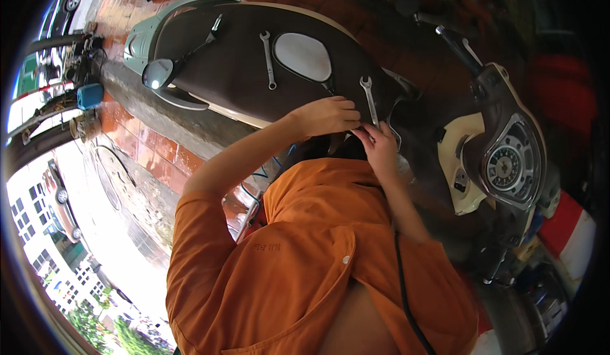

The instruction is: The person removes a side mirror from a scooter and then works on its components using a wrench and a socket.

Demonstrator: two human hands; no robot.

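Note:
My left hand [325,116] is curled beside the lower stem of a black-backed mirror [302,56] on the dark scooter seat [229,69]. My right hand [376,140] meets it with thumb and fingers closed; what the fingers of both hands hold is hidden. A silver wrench [368,94] points up from just above my right hand, its lower end by those fingers. Another wrench [267,60] lies left of that mirror. A second mirror [158,73], its stem toward the back, lies at the seat's left end.
The handlebar and round speedometer [505,164] are on the right, beside a cream panel [454,190]. Wet red tiles [162,152] and a concrete step run along the left, with a blue jug [90,96] and parked cars beyond. A black cable [406,298] hangs over my orange clothing.

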